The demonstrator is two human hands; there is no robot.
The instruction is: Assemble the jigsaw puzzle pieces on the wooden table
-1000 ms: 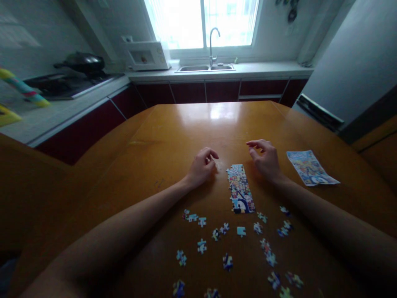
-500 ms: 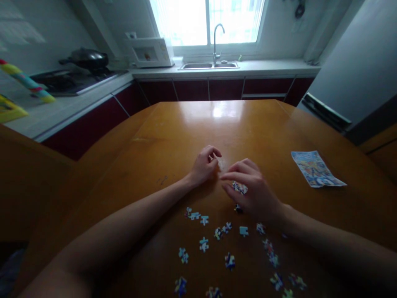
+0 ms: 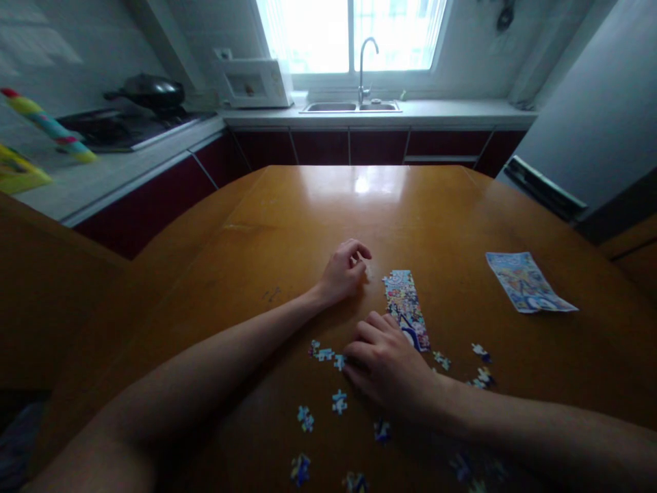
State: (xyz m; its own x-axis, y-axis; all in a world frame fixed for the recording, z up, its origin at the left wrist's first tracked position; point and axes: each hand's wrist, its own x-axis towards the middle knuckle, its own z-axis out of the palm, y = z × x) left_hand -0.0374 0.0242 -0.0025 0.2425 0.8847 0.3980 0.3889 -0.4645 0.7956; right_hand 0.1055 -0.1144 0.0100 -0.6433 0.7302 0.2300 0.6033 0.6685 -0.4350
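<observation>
A joined strip of colourful puzzle pieces (image 3: 406, 309) lies on the wooden table (image 3: 318, 212). My left hand (image 3: 343, 272) rests just left of the strip's far end, fingers curled loosely; whether anything is in them I cannot tell. My right hand (image 3: 386, 363) lies palm down over several loose puzzle pieces (image 3: 328, 355) near the strip's near end, fingers stretched toward a piece on the left. More loose pieces (image 3: 479, 364) are scattered to the right and near the front edge.
A printed picture sheet (image 3: 527, 282) lies at the right of the table. Behind stand a counter with a sink (image 3: 352, 107), a microwave (image 3: 255, 81), and a stove with a wok (image 3: 152, 92). A grey fridge (image 3: 580, 109) is at the right.
My right hand has come from beyond the puzzle strip, across it, down to the loose pieces nearer me. My left hand has stayed put.
</observation>
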